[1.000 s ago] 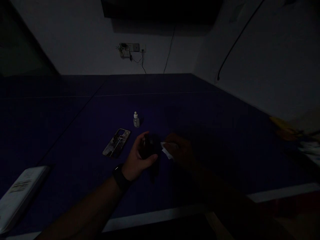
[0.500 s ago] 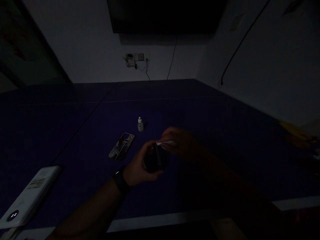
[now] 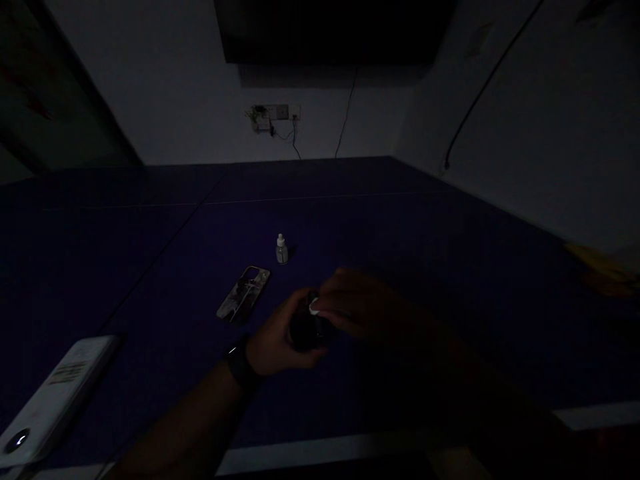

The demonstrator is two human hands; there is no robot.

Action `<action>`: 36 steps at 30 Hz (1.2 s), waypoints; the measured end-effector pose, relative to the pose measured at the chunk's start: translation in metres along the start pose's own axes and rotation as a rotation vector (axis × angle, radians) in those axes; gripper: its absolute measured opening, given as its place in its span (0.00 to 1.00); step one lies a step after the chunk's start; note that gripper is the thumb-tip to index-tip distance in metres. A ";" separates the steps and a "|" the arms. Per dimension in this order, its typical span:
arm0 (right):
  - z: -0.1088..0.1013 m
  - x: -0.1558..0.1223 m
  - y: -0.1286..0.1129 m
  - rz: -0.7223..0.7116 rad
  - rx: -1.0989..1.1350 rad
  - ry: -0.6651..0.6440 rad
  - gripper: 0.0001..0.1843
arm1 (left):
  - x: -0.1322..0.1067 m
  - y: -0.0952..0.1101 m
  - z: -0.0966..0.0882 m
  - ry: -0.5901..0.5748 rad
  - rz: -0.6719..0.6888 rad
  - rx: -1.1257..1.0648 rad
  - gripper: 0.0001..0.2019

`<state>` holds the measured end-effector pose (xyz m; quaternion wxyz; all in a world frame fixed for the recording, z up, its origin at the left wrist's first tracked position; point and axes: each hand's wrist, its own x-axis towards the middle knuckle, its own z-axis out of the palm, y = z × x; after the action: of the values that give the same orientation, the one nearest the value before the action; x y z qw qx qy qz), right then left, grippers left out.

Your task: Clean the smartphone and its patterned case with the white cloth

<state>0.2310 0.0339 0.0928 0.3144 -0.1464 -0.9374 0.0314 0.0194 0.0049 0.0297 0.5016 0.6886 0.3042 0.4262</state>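
Observation:
The room is very dark. My left hand [image 3: 275, 340], with a dark band on its wrist, is wrapped round a small black object [image 3: 306, 328] above the blue table [image 3: 150, 267]. My right hand [image 3: 357, 310] reaches over it from the right and pinches a small white piece [image 3: 315, 308], perhaps a tissue or wipe, against the black object's top. What the black object is cannot be made out.
A phone case [image 3: 243, 294] lies face down just left of my hands. A small white dropper bottle [image 3: 281, 249] stands behind it. A white power bank [image 3: 55, 393] rests at the near left edge. Wall sockets and cables [image 3: 273, 115] are on the far wall.
My left hand turned and lifted the black object nearer to me. My right hand with the white piece moved from beside it onto its top.

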 end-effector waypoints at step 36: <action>-0.001 -0.025 -0.055 -0.040 -0.153 -0.037 0.15 | 0.003 -0.010 -0.002 -0.145 0.052 -0.049 0.41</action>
<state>0.2364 -0.0265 0.0869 0.2852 -0.1505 -0.9456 -0.0440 0.0193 0.0114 0.0213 0.5277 0.7128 0.2386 0.3957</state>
